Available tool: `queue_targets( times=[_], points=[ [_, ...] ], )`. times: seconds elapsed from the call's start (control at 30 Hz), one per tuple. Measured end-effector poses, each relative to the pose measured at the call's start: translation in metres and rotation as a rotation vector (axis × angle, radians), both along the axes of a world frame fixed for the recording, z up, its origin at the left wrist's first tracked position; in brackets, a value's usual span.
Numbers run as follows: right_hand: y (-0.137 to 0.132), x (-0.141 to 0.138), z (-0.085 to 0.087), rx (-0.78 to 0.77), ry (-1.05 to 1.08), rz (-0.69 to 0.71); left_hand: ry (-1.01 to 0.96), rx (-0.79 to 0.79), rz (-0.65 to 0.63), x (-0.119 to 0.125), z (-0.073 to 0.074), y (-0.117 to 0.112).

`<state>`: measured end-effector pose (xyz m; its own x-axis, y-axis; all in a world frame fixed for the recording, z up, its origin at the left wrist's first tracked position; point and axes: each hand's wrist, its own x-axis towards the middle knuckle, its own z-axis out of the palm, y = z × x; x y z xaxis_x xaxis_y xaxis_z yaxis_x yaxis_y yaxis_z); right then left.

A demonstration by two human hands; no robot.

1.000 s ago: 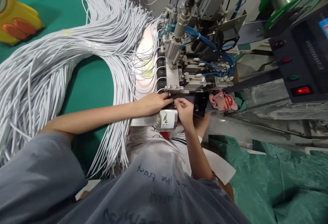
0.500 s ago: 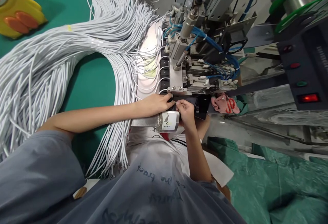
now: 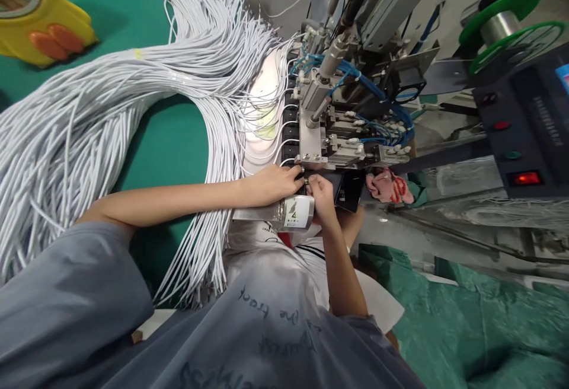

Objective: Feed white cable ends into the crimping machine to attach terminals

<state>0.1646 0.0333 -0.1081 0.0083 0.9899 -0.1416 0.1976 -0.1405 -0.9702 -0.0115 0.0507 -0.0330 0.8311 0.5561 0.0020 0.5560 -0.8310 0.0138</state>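
My left hand (image 3: 274, 184) reaches across the cables to the near end of a row of black fixtures (image 3: 291, 134) on the machine's edge. Its fingers are bent and pressed together there; what they grip is hidden. Facing it, my right hand (image 3: 322, 195) is closed in a pinch on a small metal piece (image 3: 306, 182), right at the left fingertips. The piece is too small to make out fully. Several white cables (image 3: 222, 140) run from the large bundle into the fixtures. Just below my hands is a clear container with a white label (image 3: 297, 211).
The machine (image 3: 313, 134), with metal cylinders and blue air tubes, stands right beyond my hands. At the right are a control box (image 3: 511, 134) with a lit red switch and a green wire spool (image 3: 500, 27). A pink cloth (image 3: 384, 186) and a yellow duck-shaped thing (image 3: 44, 21) flank the work.
The whole view has shifted slightly to the right. My right fingertips have tilted a little at the small metal piece; both hands stay close together at the fixture's end.
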Motion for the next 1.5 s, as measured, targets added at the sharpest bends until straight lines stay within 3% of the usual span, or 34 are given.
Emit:
queue_targets(
  times=[0.13, 0.23, 0.3, 0.4, 0.43, 0.5, 0.6, 0.63, 0.77, 0.93, 1.07, 1.27, 1.37, 1.5],
  points=[
    [0.004, 0.001, -0.002, 0.066, -0.089, -0.050, 0.065, -0.062, 0.102, -0.004, 0.014, -0.006],
    [0.002, 0.007, 0.007, 0.121, -0.161, -0.148, 0.050, -0.069, 0.137, -0.008, 0.015, -0.006],
    [-0.010, 0.008, 0.018, 0.173, -0.212, -0.253, 0.034, -0.047, 0.170, -0.010, 0.012, -0.003],
    [-0.049, -0.007, 0.034, 0.317, -0.304, -0.380, 0.036, 0.002, 0.252, -0.012, 0.008, 0.003],
    [-0.065, -0.018, 0.038, 0.384, -0.300, -0.366, 0.039, 0.011, 0.279, -0.012, 0.007, 0.005],
    [-0.095, -0.045, 0.039, 0.359, -0.214, -0.125, 0.036, 0.000, 0.315, -0.012, 0.006, 0.009],
    [-0.118, -0.090, 0.029, -0.017, 0.048, 0.318, 0.009, -0.038, 0.325, -0.013, 0.005, 0.013],
    [-0.120, -0.102, 0.024, -0.121, 0.135, 0.379, 0.002, -0.044, 0.325, -0.013, 0.004, 0.014],
    [-0.112, -0.126, 0.007, -0.268, 0.289, 0.422, -0.014, -0.027, 0.317, -0.014, -0.001, 0.018],
    [-0.110, -0.124, 0.010, -0.282, 0.210, 0.362, -0.040, -0.004, 0.326, -0.012, -0.001, 0.017],
    [-0.116, -0.122, 0.017, -0.251, 0.073, 0.325, -0.073, 0.011, 0.263, -0.008, 0.005, 0.007],
    [-0.115, -0.129, 0.014, -0.298, 0.159, 0.367, -0.123, 0.021, 0.107, -0.003, 0.015, -0.014],
    [-0.116, -0.128, 0.017, -0.173, -0.008, 0.319, -0.152, -0.025, 0.016, -0.002, 0.019, -0.025],
    [-0.116, -0.100, 0.030, 0.095, -0.345, 0.165, -0.302, -0.264, -0.181, 0.000, 0.021, -0.040]
  ],
)
